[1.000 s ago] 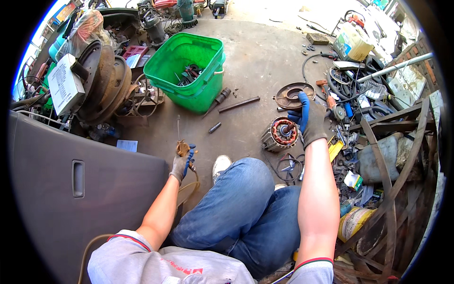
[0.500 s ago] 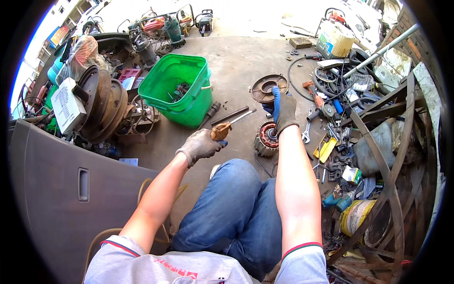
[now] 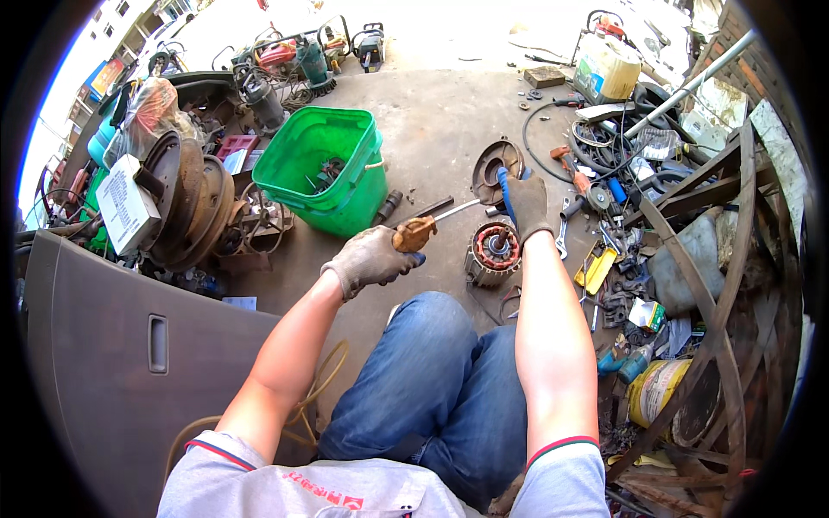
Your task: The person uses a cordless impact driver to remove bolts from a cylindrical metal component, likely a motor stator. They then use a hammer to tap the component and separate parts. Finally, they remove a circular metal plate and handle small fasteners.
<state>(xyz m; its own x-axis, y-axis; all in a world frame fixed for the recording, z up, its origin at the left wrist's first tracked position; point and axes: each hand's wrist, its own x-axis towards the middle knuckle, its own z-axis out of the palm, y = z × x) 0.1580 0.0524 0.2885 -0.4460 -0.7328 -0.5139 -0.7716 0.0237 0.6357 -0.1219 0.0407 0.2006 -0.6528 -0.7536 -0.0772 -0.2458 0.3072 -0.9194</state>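
Observation:
My left hand [image 3: 371,257], in a grey glove, is closed round the brown handle [image 3: 415,234] of a screwdriver. Its shaft [image 3: 458,209] points right, toward a round metal motor end cover [image 3: 489,164]. My gloved right hand [image 3: 525,200] grips the near right edge of that cover, which is tilted up from the ground; its fingers are partly hidden. Just below the right hand, an open motor body [image 3: 493,255] stands upright, with reddish windings and a shaft in its middle.
A green bucket [image 3: 367,194] holding dark metal parts stands left of the cover, with a dark bar [image 3: 431,208] beside it. Rusty wheel rims [image 3: 207,207] are further left. On the right lie an adjustable wrench [image 3: 563,231], an angle grinder [image 3: 580,177], a yellow tray [image 3: 598,271] and scrap strips.
The end cover has gone from lying flat to tilted, with my right hand at its edge. My left hand has moved the screwdriver slightly right, its tip nearer the cover.

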